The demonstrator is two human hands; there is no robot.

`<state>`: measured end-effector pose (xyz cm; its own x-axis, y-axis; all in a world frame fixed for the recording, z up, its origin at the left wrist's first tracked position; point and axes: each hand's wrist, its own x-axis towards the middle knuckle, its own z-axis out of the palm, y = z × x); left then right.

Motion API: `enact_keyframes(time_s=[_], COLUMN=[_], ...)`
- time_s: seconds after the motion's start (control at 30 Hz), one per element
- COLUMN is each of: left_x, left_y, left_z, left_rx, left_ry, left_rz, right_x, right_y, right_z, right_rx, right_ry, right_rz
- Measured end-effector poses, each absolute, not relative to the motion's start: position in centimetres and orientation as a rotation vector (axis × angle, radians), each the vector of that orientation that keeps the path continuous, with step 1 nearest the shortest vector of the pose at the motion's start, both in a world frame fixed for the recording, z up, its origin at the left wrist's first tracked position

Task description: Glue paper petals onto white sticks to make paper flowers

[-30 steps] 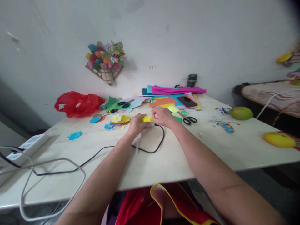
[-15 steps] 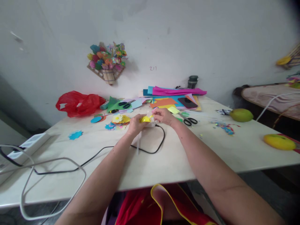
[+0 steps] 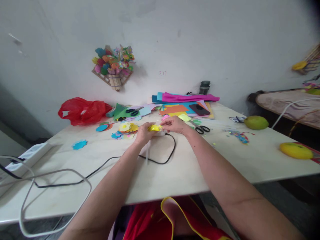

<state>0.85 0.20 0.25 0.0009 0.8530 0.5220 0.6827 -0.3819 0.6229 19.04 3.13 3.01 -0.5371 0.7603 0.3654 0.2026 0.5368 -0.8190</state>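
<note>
My left hand (image 3: 144,132) is closed on a yellow paper piece (image 3: 155,128) with a curved, petal-like edge. The fingers of my right hand (image 3: 173,124) are pinched together at that piece's right side. Whatever they grip is too small to make out. Under both hands lies a white device (image 3: 161,133), mostly covered, with a black cord (image 3: 172,154) leaving its right end. A translucent stick (image 3: 147,155) pokes out toward me, apparently a glue stick. Left of my hands sits a pile of cut paper flowers (image 3: 125,127).
Black-handled scissors (image 3: 202,129) lie right of my hands; another pair (image 3: 134,111) rests on coloured sheets behind. A phone (image 3: 199,109) lies on the paper stack. Mangoes (image 3: 296,150) are at the right. A red plastic bag (image 3: 85,111), power strip (image 3: 32,155) and looping white cable (image 3: 87,181) occupy the left.
My right hand has shifted slightly down and in toward the yellow piece. My left hand keeps its hold. The whole view has moved a little.
</note>
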Motion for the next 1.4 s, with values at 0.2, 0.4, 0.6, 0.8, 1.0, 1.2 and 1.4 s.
enact_keyframes(time_s=[0.2,0.4,0.6,0.8,1.0,1.2,1.4], left_x=[0.9,0.9,0.7,1.1,1.2,1.3,1.4], left_y=[0.4,0.6,0.6,0.0,-0.3,-0.5,-0.5], left_z=[0.0,0.0,0.4,0.7,0.8,0.9,0.7], left_rx=[2.017,1.873,1.653,1.564,1.515,1.514,1.506], left_ry=[1.600,1.579,1.517,1.395,1.299,1.148,1.100], left_rz=[1.332,1.359,1.432,1.457,1.444,1.443,1.447], right_x=[18.7,19.5,20.6,20.4,20.6,20.6,20.2], right_y=[3.1,2.7,3.1,3.9,3.9,4.2,3.9], right_z=[2.9,3.7,3.7,2.9,2.8,2.4,2.7], right_rx=[-0.694,-0.645,-0.415,-0.412,-0.396,-0.533,-0.490], right_ry=[-2.078,-2.085,-1.742,-1.639,-1.628,-1.609,-1.537], right_rz=[0.779,1.273,1.630,1.617,1.600,1.570,1.569])
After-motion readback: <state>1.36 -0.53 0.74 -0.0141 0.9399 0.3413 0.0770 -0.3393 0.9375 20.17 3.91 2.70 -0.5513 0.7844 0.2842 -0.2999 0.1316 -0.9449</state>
